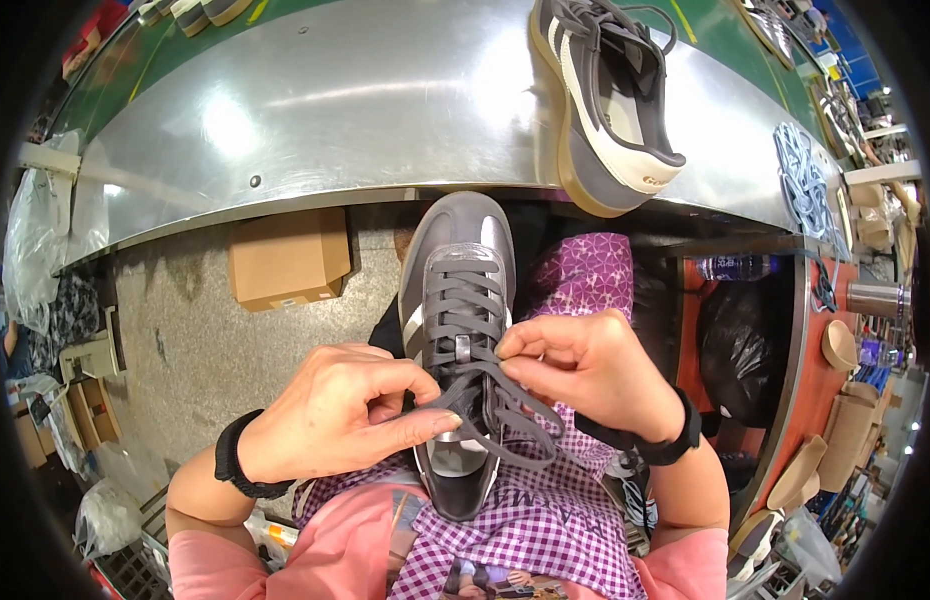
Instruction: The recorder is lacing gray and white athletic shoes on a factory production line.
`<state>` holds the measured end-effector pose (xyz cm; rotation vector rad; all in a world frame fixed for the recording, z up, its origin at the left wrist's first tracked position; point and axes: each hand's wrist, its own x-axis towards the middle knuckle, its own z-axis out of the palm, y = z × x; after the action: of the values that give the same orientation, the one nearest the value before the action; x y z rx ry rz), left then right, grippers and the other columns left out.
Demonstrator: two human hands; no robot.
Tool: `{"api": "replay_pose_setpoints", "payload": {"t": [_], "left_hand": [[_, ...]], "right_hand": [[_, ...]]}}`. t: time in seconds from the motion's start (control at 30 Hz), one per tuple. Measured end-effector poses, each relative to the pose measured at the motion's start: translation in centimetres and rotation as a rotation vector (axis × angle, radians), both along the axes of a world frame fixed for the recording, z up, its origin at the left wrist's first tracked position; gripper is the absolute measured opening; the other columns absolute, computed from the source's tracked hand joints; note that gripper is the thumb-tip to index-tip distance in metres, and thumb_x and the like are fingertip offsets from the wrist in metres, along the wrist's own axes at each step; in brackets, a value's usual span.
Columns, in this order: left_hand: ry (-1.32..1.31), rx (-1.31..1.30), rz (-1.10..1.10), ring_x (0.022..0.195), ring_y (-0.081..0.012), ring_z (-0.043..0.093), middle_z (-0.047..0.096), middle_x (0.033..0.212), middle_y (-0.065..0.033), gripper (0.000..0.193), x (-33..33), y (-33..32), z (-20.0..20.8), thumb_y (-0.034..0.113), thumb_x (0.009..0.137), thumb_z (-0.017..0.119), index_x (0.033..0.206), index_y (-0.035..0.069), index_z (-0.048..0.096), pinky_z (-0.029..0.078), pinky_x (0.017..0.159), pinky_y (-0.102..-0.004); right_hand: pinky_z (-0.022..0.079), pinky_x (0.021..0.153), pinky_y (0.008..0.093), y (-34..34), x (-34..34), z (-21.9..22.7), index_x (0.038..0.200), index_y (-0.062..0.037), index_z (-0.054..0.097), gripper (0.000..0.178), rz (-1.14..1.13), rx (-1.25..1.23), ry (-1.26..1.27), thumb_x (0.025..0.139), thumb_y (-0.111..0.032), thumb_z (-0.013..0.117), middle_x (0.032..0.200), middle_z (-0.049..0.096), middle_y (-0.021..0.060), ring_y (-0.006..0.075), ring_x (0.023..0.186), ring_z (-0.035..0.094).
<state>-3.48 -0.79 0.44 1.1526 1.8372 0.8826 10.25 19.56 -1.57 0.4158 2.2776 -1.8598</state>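
Observation:
A grey sneaker (455, 230) with a pale side stripe rests on my lap, toe pointing away from me. Its dark grey shoelace (525, 410) runs crisscross up the tongue, with loose loops at the top by the ankle opening. My left hand (345, 405) pinches one part of the lace between thumb and index finger, left of the opening. On the other side, my right hand (575, 365) pinches another part of the lace close to the top eyelets. The lace crossing between both hands is partly hidden by fingers.
Ahead is a shiny metal bench (365, 100) with a green belt behind it. A second grey sneaker (615, 120) stands at its front edge. Pale blue laces (803, 180) lie at the right. Below are a cardboard box (290, 255) and a black bag (747, 345).

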Motion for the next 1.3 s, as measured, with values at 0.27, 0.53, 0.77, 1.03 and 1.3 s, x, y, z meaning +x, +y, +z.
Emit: {"api": "replay_pose_setpoints", "payload": {"t": [0.27,0.53,0.77,1.03,1.3], "left_hand": [[0.048,-0.081,0.0,0.049,-0.0187,0.049,0.05,0.054,-0.002,0.017,0.9,0.6,0.8,0.015,0.072,0.08,0.077,0.005,0.067,0.037,0.05,-0.0317],[-0.7,0.08,-0.064,0.062,-0.0069,0.053,0.064,0.076,-0.0041,0.01,-1.5,-1.2,-2.1,0.008,0.085,0.071,0.091,0.0,0.07,0.039,0.055,-0.024],[-0.406,-0.006,0.109,0.086,-0.0161,0.056,0.059,0.086,-0.005,0.013,-1.9,-1.8,-1.5,0.015,0.083,0.073,0.086,0.003,0.069,0.044,0.078,-0.0298],[0.698,0.32,-0.082,0.092,-0.0231,0.054,0.057,0.101,-0.0028,0.045,1.9,-1.9,0.0,0.038,0.057,0.084,0.089,0.012,0.067,0.041,0.076,-0.0394],[-0.436,0.424,-0.3,0.085,-0.0228,0.056,0.06,0.092,-0.0021,0.014,-0.4,-1.7,0.5,0.016,0.074,0.078,0.08,0.009,0.067,0.042,0.076,-0.0345]], "right_hand": [[0.048,0.051,0.0249,-3.2,1.8,-0.5,0.094,0.0026,0.06,0.025,-0.005,0.966,0.432,0.072,-0.004,0.07,0.08,0.059,0.0064,0.0168,0.055,0.058],[0.052,0.062,0.0328,-3.5,3.1,0.9,0.095,-0.0015,0.065,0.018,-0.241,0.619,0.238,0.078,-0.003,0.07,0.088,0.065,0.0116,0.0275,0.071,0.065],[0.047,0.074,0.0356,-5.1,2.5,2.3,0.093,-0.0046,0.064,0.031,0.021,0.838,0.398,0.066,-0.018,0.075,0.097,0.056,0.007,0.0238,0.088,0.056],[0.046,0.073,0.0338,-2.1,3.4,3.8,0.084,0.0035,0.066,0.014,0.125,-0.034,0.469,0.076,-0.007,0.071,0.096,0.059,0.0102,0.0255,0.084,0.058],[0.049,0.069,0.0321,-0.3,5.7,4.1,0.087,0.0021,0.065,0.012,-0.04,-0.496,0.22,0.079,-0.005,0.071,0.096,0.059,0.0144,0.024,0.079,0.062]]}}
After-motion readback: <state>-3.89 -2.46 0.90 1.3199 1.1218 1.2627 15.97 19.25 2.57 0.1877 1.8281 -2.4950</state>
